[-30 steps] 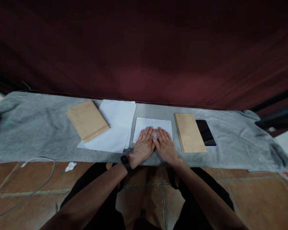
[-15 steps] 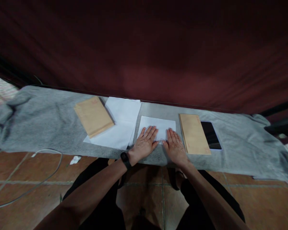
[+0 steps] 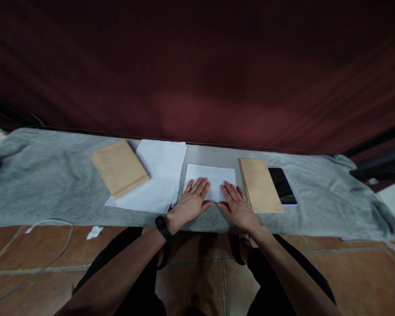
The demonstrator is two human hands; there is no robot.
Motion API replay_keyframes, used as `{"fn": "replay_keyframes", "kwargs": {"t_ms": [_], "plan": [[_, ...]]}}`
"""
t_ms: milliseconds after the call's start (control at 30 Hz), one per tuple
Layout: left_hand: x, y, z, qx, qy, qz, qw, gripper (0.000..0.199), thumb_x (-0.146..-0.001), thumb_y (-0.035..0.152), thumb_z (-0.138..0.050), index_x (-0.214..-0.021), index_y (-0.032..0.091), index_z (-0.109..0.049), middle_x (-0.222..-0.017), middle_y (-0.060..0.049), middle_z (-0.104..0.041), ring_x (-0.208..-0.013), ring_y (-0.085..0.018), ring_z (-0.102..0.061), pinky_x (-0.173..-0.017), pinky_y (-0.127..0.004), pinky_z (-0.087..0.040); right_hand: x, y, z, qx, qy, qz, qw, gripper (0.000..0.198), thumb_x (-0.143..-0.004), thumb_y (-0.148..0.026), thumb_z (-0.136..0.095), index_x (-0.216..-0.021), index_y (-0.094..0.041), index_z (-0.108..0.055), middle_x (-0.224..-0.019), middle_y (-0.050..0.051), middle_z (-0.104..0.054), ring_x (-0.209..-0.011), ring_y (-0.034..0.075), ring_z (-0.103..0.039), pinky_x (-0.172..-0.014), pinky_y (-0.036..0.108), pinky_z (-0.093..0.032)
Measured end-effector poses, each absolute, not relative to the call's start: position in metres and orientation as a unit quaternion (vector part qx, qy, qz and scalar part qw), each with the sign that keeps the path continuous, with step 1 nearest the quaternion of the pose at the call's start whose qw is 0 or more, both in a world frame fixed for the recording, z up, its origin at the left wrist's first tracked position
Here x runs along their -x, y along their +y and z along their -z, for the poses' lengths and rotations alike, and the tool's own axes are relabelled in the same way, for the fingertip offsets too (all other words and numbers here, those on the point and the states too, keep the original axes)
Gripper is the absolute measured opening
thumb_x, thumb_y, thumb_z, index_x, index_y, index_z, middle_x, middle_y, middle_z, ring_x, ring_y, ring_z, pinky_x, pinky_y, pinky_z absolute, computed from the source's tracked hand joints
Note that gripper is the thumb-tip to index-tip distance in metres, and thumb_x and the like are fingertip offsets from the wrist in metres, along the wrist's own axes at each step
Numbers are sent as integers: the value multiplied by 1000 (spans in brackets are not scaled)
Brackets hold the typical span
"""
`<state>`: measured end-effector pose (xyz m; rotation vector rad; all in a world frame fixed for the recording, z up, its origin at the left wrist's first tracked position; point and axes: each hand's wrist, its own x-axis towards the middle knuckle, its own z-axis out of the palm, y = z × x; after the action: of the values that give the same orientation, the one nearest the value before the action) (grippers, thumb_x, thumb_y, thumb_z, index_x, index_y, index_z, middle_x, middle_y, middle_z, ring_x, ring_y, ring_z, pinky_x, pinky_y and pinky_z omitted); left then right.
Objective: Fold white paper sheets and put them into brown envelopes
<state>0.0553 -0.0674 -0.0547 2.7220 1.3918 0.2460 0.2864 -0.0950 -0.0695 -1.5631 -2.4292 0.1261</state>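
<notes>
Farthest to my left, on the floor below the surface's near edge, a white cable (image 3: 70,241) curves around and a scrap of white paper (image 3: 95,232) lies beside it. Above them the grey cloth (image 3: 59,175) covers the surface and runs on beneath everything I have laid out.

Nearer, out to the left of my hands, the left stack of brown envelopes (image 3: 120,169) sits askew on several white sheets (image 3: 161,162). Those sheets are spread out at a larger size than the paper in front of me, so I judge that they have not been folded down like it.

Next comes my left hand (image 3: 191,202), a black band (image 3: 163,227) on its wrist. It lies palm down, fingers spread, on the left part of the folded white paper (image 3: 210,172). My right hand (image 3: 238,206) lies flat on its right part. The two hands are apart, gripping nothing, with the paper between and beneath them. I take its fold to be made, since it lies nearly flat.

Just right of my right hand is the right stack of brown envelopes (image 3: 261,186); whether they contain anything I cannot tell. A dark-screened phone (image 3: 282,186) lies right beside it.
</notes>
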Motion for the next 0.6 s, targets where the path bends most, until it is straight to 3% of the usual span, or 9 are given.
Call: {"fn": "replay_keyframes", "kwargs": {"t_ms": [167, 367, 600], "plan": [[-56, -66, 52, -895, 439, -70, 26, 53, -99, 43, -53, -143, 14, -50, -154, -16, -45, -147, -30, -37, -122, -51, -25, -298, -90, 60, 496, -860, -54, 107, 57, -100, -40, -52, -150, -16, -43, -159, 15, -39, -145, 28, -39, -119, 50, -34], [-64, -71, 45, -914, 397, -82, 26, 37, -101, 26, -48, -135, 14, -55, -146, -16, -56, -140, -25, -48, -120, -44, -31, -303, -86, 58, 493, -862, -58, 101, 52, -99, -37, -56, -147, -18, -49, -155, 13, -46, -141, 27, -45, -116, 47, -40], [-74, -76, 40, -919, 386, -82, 23, 38, -95, 10, -48, -132, 13, -56, -140, -16, -60, -133, -24, -55, -115, -40, -39, -303, -85, 52, 497, -858, -72, 105, 49, -97, -34, -57, -144, -20, -53, -151, 10, -51, -138, 26, -49, -114, 46, -43]]}}
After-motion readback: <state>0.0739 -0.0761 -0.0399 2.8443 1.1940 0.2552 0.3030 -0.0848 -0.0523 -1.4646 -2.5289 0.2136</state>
